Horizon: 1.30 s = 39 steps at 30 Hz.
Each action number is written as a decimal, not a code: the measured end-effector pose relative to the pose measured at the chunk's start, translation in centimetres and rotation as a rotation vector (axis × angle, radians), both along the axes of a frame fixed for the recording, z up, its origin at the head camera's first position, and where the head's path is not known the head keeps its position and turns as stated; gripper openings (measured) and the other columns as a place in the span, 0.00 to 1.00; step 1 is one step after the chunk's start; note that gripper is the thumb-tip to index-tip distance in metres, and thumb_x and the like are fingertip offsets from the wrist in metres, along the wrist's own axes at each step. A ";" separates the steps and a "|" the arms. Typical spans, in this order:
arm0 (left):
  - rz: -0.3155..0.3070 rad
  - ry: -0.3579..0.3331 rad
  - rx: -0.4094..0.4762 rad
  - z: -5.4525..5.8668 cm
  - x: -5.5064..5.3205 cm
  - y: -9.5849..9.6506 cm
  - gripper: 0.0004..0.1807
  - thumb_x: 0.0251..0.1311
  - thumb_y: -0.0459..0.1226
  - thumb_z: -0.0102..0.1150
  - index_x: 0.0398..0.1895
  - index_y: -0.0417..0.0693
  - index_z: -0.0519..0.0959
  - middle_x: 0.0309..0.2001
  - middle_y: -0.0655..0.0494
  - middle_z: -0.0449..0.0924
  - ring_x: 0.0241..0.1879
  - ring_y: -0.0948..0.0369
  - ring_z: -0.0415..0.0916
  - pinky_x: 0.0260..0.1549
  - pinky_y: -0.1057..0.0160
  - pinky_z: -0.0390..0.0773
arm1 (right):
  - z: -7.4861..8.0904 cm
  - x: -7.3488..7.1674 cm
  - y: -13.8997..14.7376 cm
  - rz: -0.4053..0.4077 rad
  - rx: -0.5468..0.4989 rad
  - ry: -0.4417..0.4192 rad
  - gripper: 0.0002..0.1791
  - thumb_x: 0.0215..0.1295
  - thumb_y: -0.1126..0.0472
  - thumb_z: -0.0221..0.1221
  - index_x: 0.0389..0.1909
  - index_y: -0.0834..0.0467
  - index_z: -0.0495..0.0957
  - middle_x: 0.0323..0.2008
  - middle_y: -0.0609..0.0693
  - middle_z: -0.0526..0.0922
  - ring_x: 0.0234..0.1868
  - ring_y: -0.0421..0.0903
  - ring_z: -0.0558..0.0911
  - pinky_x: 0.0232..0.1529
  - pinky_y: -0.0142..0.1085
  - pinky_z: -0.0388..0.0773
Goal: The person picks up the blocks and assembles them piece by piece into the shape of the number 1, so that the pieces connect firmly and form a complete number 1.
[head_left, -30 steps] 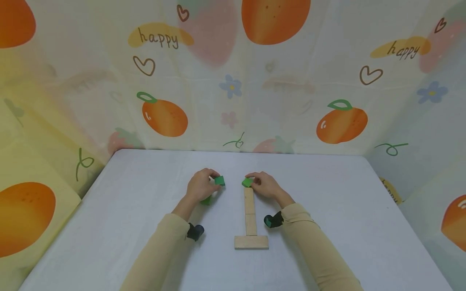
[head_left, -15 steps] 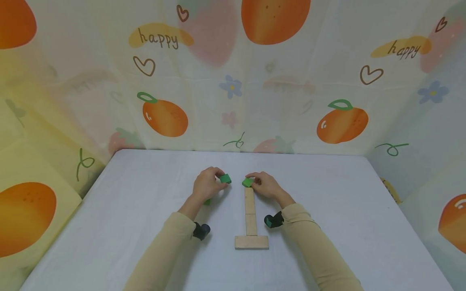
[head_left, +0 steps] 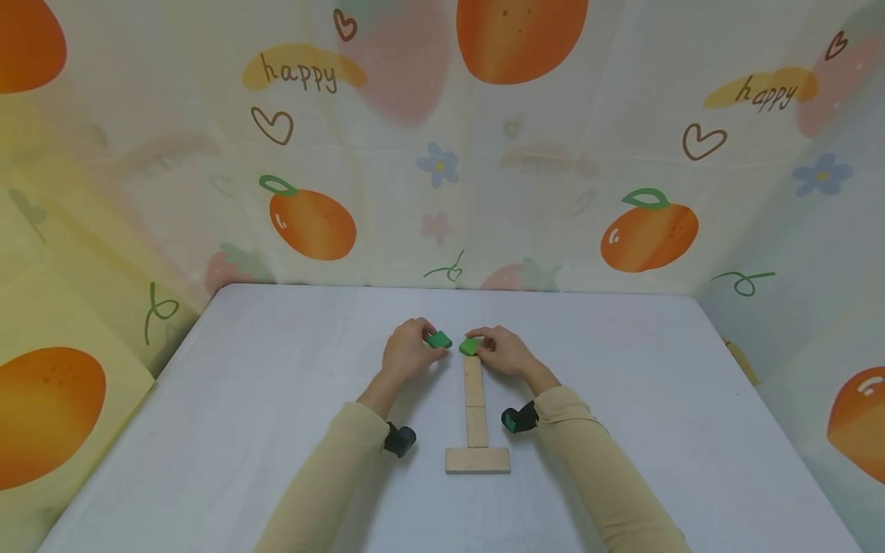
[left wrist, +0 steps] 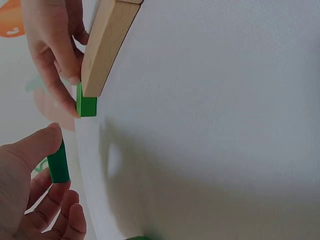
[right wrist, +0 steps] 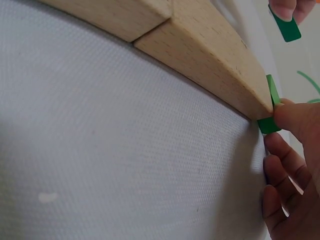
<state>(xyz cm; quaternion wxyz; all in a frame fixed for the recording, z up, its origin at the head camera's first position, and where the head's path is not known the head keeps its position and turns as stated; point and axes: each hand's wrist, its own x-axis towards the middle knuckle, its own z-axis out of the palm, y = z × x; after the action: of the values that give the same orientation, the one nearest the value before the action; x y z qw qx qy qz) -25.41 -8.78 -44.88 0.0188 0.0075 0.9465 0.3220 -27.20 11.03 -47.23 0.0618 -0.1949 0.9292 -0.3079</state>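
My left hand [head_left: 406, 352] pinches a dark green block [head_left: 439, 339] between thumb and fingers, held above the white table. In the left wrist view this block [left wrist: 58, 165] has a flat, narrow shape. Just to its right, my right hand [head_left: 507, 352] pinches a lighter green block [head_left: 469, 346] at the far end of a row of wooden blocks. Two plain wooden blocks [head_left: 473, 382] lie end to end, and a third wooden block [head_left: 478, 461] lies crosswise at the near end, forming an upside-down T. The right wrist view shows the lighter green block [right wrist: 269, 124] right at the wood's end.
A sliver of another green thing [left wrist: 138, 238] shows at the bottom of the left wrist view; in the head view the left arm hides that spot. The white table [head_left: 276, 338] meets a printed fruit cloth [head_left: 387, 153] at its back edge.
My left hand has moved right with the dark green block, bringing it close to the lighter green one. Another green block has vanished behind the left arm. The right hand has stayed in place.
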 end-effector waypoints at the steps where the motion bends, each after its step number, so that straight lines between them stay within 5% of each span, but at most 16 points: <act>1: -0.001 -0.001 0.000 0.0 0.0 0.1 0.20 0.43 0.44 0.71 0.38 0.46 0.77 0.34 0.54 0.75 0.32 0.59 0.71 0.31 0.64 0.70 | 0.0 0.0 0.0 0.003 -0.002 0.004 0.19 0.60 0.65 0.53 0.53 0.54 0.76 0.35 0.53 0.76 0.36 0.47 0.72 0.41 0.41 0.71; 39: -0.087 -0.016 -0.047 -1.4 0.1 2.0 0.22 0.42 0.46 0.72 0.34 0.44 0.75 0.29 0.55 0.74 0.30 0.60 0.70 0.30 0.63 0.70 | 0.2 0.0 0.1 0.020 -0.005 0.018 0.19 0.59 0.66 0.53 0.53 0.56 0.76 0.35 0.53 0.78 0.35 0.46 0.73 0.38 0.39 0.70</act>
<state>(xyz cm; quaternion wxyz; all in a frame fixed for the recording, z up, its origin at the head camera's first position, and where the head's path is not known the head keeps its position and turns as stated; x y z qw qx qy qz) -25.34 -6.79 -46.25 0.0404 0.0455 0.9525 0.2985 -27.21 11.10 -47.02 0.0562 -0.2072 0.9268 -0.3080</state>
